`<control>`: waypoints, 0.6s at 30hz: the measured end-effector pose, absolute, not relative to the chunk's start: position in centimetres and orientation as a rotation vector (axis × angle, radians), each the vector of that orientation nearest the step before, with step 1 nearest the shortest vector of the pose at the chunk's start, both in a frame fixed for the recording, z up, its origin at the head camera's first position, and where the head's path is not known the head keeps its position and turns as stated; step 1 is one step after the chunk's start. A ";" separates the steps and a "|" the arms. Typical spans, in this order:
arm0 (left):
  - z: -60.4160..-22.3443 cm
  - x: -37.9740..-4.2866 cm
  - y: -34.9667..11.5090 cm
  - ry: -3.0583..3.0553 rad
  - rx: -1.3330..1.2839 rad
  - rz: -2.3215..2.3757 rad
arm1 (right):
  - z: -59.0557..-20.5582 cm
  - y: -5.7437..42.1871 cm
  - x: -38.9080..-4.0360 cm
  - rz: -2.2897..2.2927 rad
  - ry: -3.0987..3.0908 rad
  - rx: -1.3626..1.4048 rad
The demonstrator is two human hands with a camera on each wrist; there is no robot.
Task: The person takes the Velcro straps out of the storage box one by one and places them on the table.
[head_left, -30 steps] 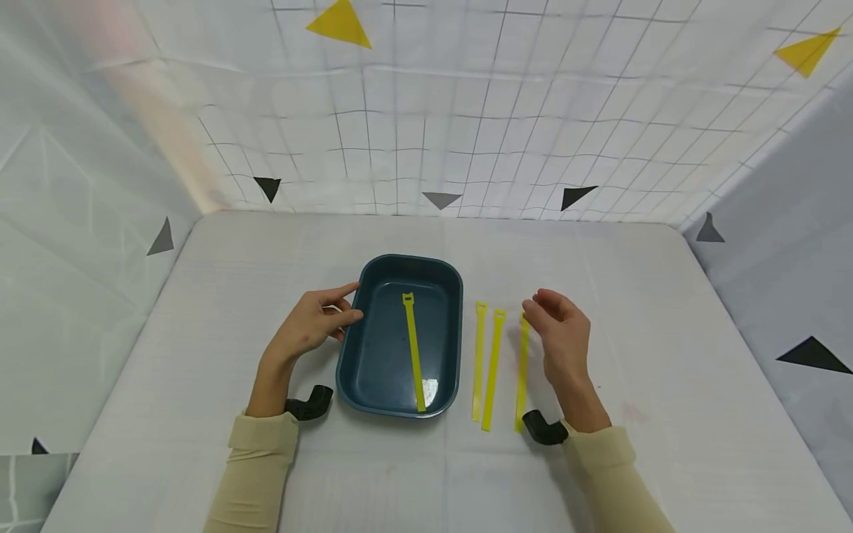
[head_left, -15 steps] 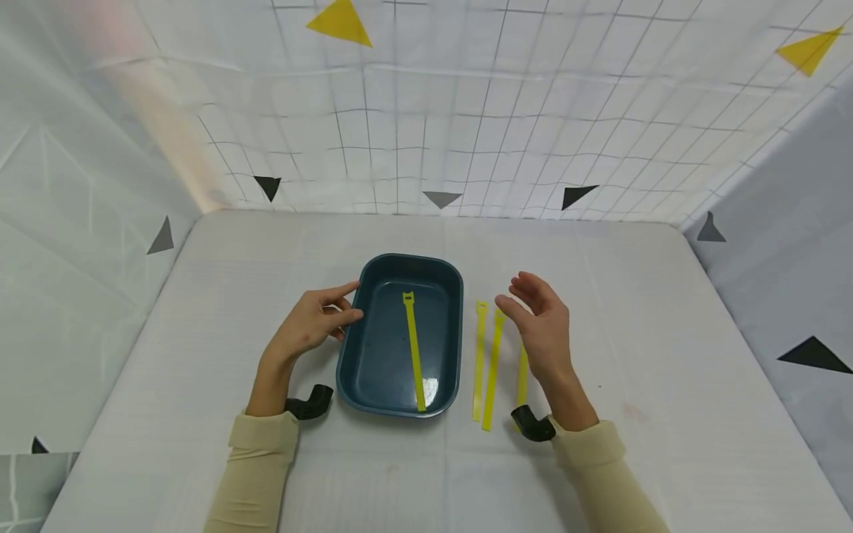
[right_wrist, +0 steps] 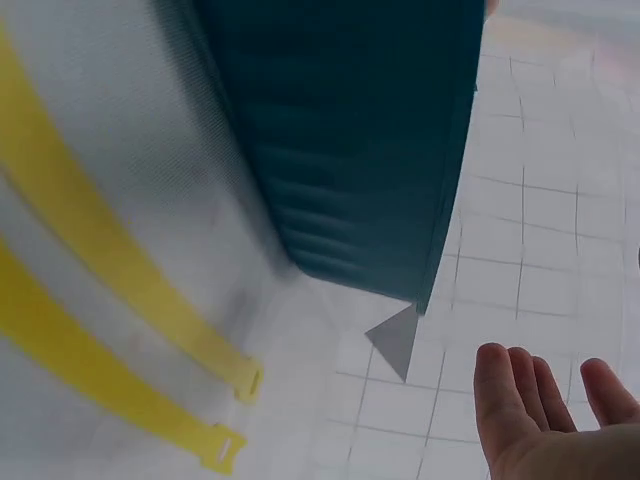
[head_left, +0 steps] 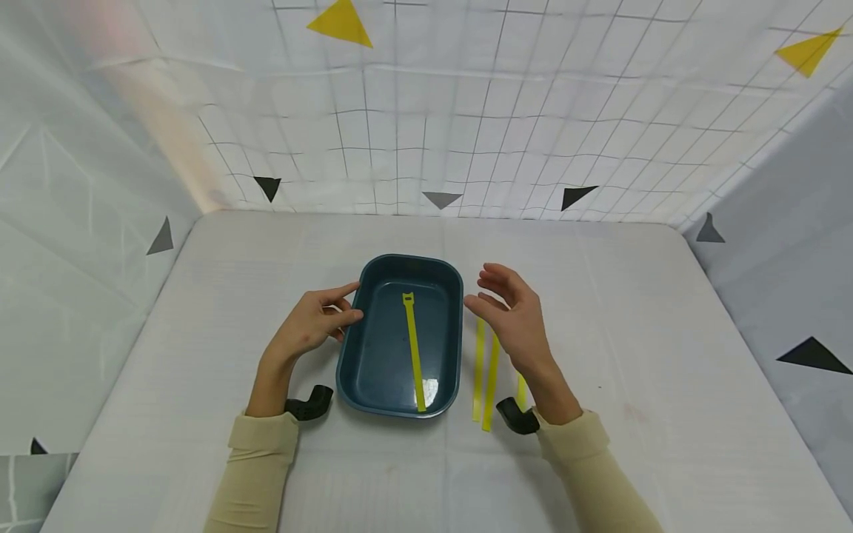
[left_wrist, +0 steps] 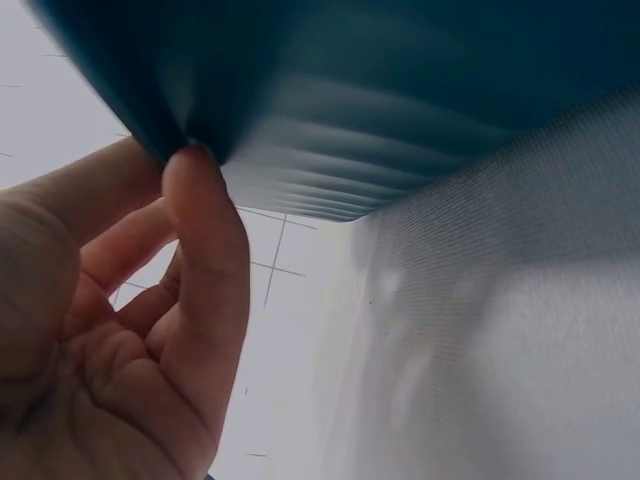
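Note:
A dark teal plastic tray [head_left: 380, 355] stands on the table with one yellow strap [head_left: 415, 355] lying inside it, slotted head at the far end. My left hand [head_left: 305, 322] holds the tray's left rim between thumb and fingers; the left wrist view shows the thumb [left_wrist: 205, 210] at the edge. My right hand [head_left: 516, 314] hovers at the right rim, fingers loosely bent and nothing in them. Beneath it lie yellow cable straps: one beside the tray [head_left: 478, 370], another next to it [head_left: 491, 377], and a third [head_left: 522, 392] mostly hidden by the arm.
The white-covered table [head_left: 373, 481] is bounded at the back by a gridded white sheet [head_left: 426, 111] marked with coloured triangles. Grey-white sheets hang at both sides. Black curved wrist pieces [head_left: 309, 403] stick out below each hand.
My right hand has moved left from the rightmost strap, over the other straps, to the tray's right side, its fingers spreading a little. The left hand and tray have stayed put.

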State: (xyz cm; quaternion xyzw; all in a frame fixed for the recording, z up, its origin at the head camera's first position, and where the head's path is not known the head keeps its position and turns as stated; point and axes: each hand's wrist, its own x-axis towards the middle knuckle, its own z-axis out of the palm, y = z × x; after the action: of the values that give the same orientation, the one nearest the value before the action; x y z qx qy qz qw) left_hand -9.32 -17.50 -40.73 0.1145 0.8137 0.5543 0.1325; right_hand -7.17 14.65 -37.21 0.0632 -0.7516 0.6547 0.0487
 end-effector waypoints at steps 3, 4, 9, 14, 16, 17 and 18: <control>-40.7 -9.3 -17.5 2.356 0.330 1.613 | -36.8 14.1 -7.3 1.995 -2.314 0.211; -40.7 -9.3 -17.5 2.356 0.331 1.615 | -36.8 13.9 -7.4 1.992 -2.324 0.214; -40.8 -9.4 -17.5 2.352 0.333 1.621 | -36.7 13.1 -7.7 2.011 -2.348 0.241; -40.7 -9.4 -17.6 2.347 0.332 1.620 | -36.8 12.0 -7.9 2.013 -2.407 0.293; -40.7 -9.4 -17.5 2.340 0.333 1.622 | -36.9 11.5 -7.9 2.013 -2.428 0.301; -40.6 -9.4 -17.5 2.337 0.333 1.624 | -36.9 11.3 -8.0 2.011 -2.436 0.304; -40.6 -9.4 -17.5 2.334 0.333 1.627 | -36.9 11.1 -8.0 2.008 -2.440 0.306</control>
State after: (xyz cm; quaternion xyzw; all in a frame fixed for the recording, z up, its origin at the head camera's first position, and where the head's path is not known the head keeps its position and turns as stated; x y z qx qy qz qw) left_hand -9.35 -17.50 -40.61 0.1151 0.8069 0.5625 0.1383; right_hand -8.03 11.13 -36.91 0.0963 -0.7685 0.6323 -0.0168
